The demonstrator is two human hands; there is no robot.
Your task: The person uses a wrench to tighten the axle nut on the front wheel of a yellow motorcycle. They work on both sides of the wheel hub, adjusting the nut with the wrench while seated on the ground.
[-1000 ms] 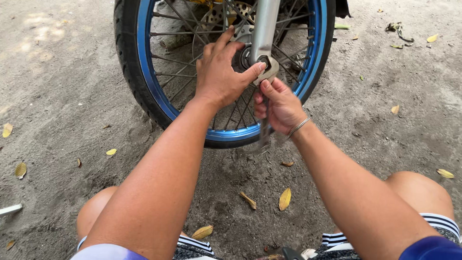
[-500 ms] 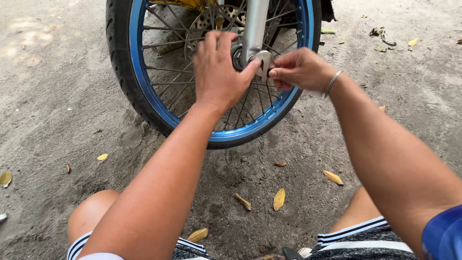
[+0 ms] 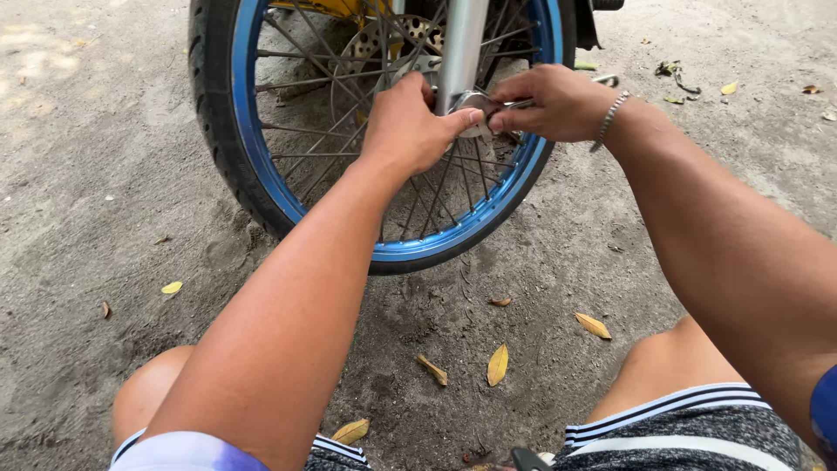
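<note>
head | my left hand [image 3: 410, 131] grips the wheel [image 3: 384, 131] hub | my right hand [image 3: 554, 103] pinches a metal wrench [image 3: 510, 106] at the axle

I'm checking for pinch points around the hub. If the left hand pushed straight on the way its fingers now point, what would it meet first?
Most likely the silver fork leg: the left hand reaches forward-right, thumb already against the metal fitting at the axle. Past that are the spokes, though depth is hard to judge.

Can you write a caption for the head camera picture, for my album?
Two bare hands, left hand and right hand, work a wrench at the axle of a blue-rimmed motorcycle wheel on sandy ground.
</note>
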